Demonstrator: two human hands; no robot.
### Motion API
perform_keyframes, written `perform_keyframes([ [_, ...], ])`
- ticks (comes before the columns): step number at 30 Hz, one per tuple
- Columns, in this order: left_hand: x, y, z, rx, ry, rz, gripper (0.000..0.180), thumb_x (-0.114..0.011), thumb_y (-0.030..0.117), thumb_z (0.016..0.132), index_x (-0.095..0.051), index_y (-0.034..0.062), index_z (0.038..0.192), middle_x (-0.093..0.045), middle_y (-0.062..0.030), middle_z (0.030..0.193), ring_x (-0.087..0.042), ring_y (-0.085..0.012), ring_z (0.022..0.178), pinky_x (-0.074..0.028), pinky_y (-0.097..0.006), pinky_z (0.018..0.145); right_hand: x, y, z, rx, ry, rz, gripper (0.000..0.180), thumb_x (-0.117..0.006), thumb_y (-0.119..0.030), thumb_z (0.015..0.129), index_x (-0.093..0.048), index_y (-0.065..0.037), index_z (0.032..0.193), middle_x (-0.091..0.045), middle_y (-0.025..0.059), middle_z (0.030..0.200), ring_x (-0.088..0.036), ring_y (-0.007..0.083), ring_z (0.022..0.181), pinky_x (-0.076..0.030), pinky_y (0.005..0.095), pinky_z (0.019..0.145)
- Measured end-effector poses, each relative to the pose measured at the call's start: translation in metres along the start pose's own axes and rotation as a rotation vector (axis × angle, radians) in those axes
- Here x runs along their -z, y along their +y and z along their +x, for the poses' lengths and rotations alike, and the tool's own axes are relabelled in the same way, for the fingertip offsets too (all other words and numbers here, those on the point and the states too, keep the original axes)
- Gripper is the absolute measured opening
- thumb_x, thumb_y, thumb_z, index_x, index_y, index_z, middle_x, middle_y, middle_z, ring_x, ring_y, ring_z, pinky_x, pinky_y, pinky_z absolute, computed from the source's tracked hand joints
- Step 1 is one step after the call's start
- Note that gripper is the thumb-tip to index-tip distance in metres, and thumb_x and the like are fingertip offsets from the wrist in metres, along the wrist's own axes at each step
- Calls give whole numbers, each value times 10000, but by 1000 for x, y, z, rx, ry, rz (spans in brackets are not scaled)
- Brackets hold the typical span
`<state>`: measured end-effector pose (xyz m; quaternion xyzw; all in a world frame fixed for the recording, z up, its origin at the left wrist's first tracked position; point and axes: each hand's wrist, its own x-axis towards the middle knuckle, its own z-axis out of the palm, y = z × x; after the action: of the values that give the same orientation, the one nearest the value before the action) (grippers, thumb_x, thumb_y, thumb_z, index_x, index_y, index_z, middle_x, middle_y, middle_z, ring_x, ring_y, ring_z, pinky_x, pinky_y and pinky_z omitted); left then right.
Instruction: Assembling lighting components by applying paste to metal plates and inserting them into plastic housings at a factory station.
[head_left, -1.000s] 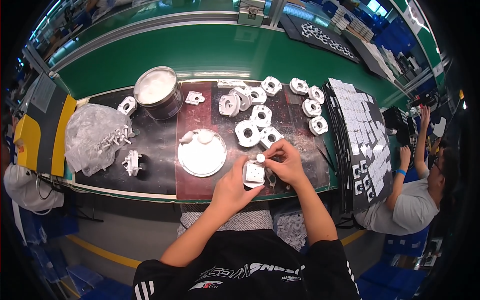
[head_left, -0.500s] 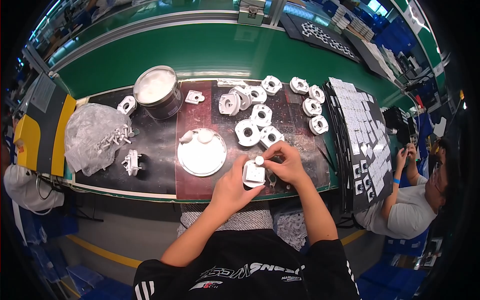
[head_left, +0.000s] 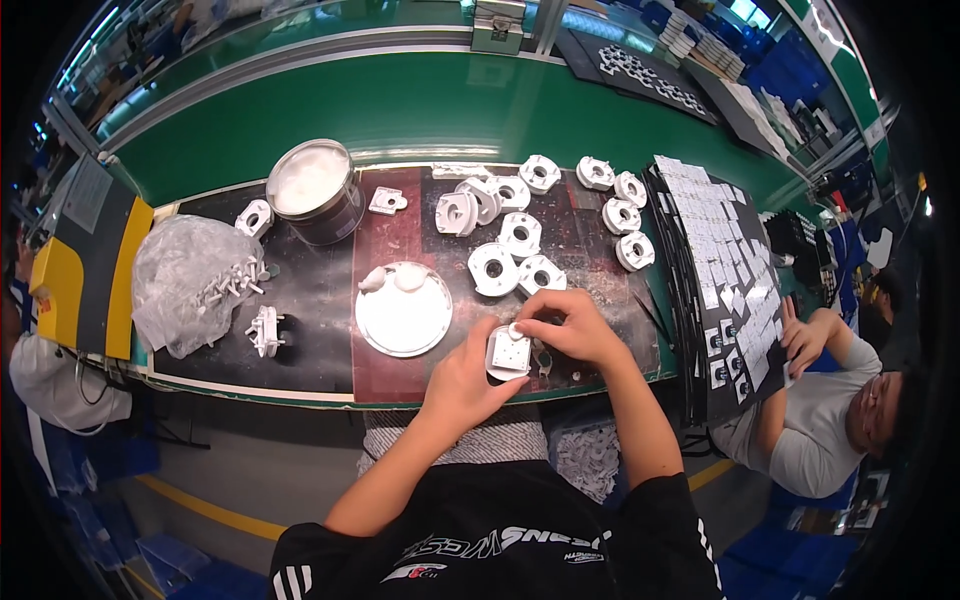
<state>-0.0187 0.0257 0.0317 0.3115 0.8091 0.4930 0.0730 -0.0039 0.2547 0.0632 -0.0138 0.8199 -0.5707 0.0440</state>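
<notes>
Near the table's front edge, my left hand [head_left: 467,372] is closed around a white plastic housing [head_left: 511,353] with a raised square block on it. My right hand [head_left: 568,325] pinches a small round white piece [head_left: 517,331] against the housing's far edge. Whether that piece is seated in the housing I cannot tell. Just left of my hands lies a round white lid [head_left: 404,318] with white lumps [head_left: 407,277] on its far side. Beyond my hands are several white ring-shaped housings [head_left: 494,269], some leaning on one another.
A tin of white paste [head_left: 314,190] stands at the back left. Beside it are a clear bag [head_left: 185,280] with white pegged parts [head_left: 232,284] and another pegged part [head_left: 264,331]. Tweezers [head_left: 652,314] lie near stacked black boards [head_left: 722,290] at right. A co-worker [head_left: 815,400] reaches over the boards.
My right hand has brought the round white piece down onto the housing, its fingers now over it. The co-worker has leaned closer, with a hand at the boards.
</notes>
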Motion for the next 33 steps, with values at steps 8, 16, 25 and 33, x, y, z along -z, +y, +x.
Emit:
perform_keyframes([
  [8, 7, 7, 1, 39, -36, -36, 857, -899, 280, 785, -418, 44, 1454, -701, -264, 1179, -702, -446, 1086, -579, -486, 871, 2, -8, 3, 220, 91, -177, 91, -804, -76, 881, -757, -18, 934, -698, 25, 874, -613, 85, 768, -478, 257, 660],
  [16, 93, 28, 95, -202, 131, 60, 940, -963, 194, 694, -459, 27, 1470, -647, -180, 1295, -693, -293, 1159, -566, -381, 985, 17, -23, -93, 83, 588, 19, 65, -764, -26, 915, -724, 25, 914, -677, 29, 842, -579, 55, 695, -431, 216, 592],
  [25, 117, -83, 353, 11, 280, 258, 1014, -926, 516, 708, -480, 19, 1471, -679, -270, 1337, -687, -399, 1202, -542, -448, 1010, 67, -17, -108, -64, 1021, -371, 293, -802, -54, 845, -697, -14, 1115, -676, 67, 982, -626, 130, 827, -481, 240, 667],
  [33, 95, -194, 379, 233, 175, 429, 1022, -906, 560, 707, -423, 121, 1493, -681, -197, 1364, -649, -393, 1263, -494, -511, 1062, 111, 33, -24, -283, 807, -923, 1051, -925, -416, 710, -399, -117, 1569, -682, 170, 1138, -608, 383, 1097, -456, 483, 963],
])
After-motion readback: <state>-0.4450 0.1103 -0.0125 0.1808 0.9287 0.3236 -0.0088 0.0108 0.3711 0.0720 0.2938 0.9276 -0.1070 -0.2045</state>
